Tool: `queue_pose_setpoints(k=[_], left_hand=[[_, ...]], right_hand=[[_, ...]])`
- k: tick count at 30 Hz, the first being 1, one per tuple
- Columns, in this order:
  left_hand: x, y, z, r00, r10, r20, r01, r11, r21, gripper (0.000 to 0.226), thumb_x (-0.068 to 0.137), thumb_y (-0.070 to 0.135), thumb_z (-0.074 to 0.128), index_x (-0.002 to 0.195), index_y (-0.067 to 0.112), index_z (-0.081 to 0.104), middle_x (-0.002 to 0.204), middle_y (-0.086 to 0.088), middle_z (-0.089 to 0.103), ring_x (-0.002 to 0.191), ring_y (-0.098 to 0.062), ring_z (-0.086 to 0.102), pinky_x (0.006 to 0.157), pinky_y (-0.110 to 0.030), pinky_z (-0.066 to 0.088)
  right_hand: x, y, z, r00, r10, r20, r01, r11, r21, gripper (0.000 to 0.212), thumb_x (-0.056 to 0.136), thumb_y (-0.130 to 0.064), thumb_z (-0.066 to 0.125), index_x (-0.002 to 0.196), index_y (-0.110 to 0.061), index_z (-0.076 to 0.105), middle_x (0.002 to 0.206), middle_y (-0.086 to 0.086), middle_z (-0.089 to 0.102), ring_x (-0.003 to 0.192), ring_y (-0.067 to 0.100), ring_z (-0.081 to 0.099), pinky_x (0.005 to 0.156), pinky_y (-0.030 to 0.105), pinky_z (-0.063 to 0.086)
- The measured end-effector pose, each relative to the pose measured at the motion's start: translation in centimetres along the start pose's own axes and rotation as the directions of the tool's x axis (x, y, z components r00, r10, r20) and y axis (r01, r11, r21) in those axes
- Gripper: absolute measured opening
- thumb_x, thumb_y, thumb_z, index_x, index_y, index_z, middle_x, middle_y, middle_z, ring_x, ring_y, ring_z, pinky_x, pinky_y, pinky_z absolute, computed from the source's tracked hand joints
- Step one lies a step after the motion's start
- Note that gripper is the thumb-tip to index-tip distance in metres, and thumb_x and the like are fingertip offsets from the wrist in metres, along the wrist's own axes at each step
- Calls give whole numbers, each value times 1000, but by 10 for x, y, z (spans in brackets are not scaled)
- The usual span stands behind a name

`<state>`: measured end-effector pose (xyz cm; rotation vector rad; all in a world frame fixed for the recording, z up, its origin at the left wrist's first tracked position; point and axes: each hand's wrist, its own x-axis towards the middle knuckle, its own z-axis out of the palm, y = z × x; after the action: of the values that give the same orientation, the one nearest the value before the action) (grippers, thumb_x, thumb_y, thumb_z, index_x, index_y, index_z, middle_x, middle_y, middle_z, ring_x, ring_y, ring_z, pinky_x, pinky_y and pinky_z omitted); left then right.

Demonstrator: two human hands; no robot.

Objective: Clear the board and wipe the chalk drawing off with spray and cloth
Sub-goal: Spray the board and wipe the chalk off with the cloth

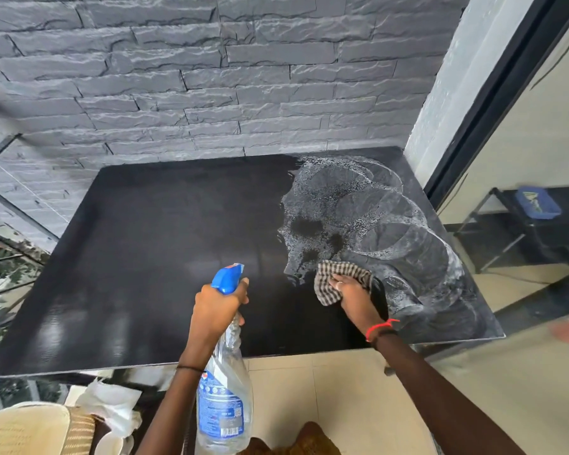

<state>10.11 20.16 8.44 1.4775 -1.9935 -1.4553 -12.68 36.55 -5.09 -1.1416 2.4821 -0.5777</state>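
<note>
**tidy_tom:** so what's lying around closest to the camera?

**rag_rita:** Bottom left there's a cream bag (23, 428), or something like one, with crumpled white paper (112, 405) just beside it. Both sit on the pale tiled floor (342, 389), below the near edge of the board (145, 257).

**tidy_tom:** and the hands?

**rag_rita:** The left hand (216, 307) is wrapped round the neck of a clear spray bottle (224, 389), right under the blue trigger head. The bottle's body hangs down toward the camera. It has a blue label with a barcode, but the print's too small to read. The right hand (352, 293), with a red thread (380, 326) on the wrist, has a checked cloth (335, 274) bunched in its fingers and pressed down on the board.

**tidy_tom:** where's the chalk compared to the cloth?

**rag_rita:** The chalk drawing (391, 231) is overlapping circles speckled with spray, and it fills the right part of the board. The cloth sits on its lower left edge, so the chalk lies just beyond and to the right of that hand. Left of the cloth the board is glossy black. The bottle arm is off to the left, apart from the cloth.

**tidy_tom:** further back?

**rag_rita:** There's a dark grey stone wall (211, 77) behind the board. Off to the right a black rack (506, 241) has a blue box (537, 203) on top, and its print is too blurred to read.
</note>
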Motion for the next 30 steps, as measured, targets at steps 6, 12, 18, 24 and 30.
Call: queue_pose_setpoints(k=[6,12,18,24,30], left_hand=[[8,3,0,999,20,-38,-20,1000,-8,36,77,48,62,60,17,65,64,-15,71,48,-28,65,69,-41,56],[25,13,1,998,37,-48,-37,999,-6,35,88,36,64,60,14,64,69,-19,71,44,-25,63,65,-35,53],[40,24,-1,998,51,-47,-51,998,-20,34,83,41,64,58,17,64,67,-17,71,46,-26,64,66,-38,55],[59,30,-3,996,60,-67,-61,998,-17,32,88,35,64,61,17,63,70,-19,72,48,-27,63,66,-37,54],[80,39,-2,995,39,-87,-40,999,-18,32,89,37,64,64,16,64,69,-16,72,46,-24,63,68,-35,54]], right_hand=[[-13,-71,40,970,-222,100,227,973,-34,54,78,10,38,129,-2,52,145,13,40,136,26,31,111,15,3],[-78,-34,50,912,-406,57,407,913,1,56,68,-6,31,105,-17,71,116,-2,67,115,12,51,102,17,29],[-52,44,12,983,-154,98,156,988,-15,74,62,15,37,128,-13,56,137,2,50,131,19,39,109,8,5],[62,32,-9,992,-88,95,94,993,-65,69,68,15,40,132,-11,51,141,9,47,132,24,40,112,23,18],[87,-46,24,961,-247,125,254,966,-48,60,76,15,42,130,-6,53,141,10,45,134,25,36,112,19,12]])
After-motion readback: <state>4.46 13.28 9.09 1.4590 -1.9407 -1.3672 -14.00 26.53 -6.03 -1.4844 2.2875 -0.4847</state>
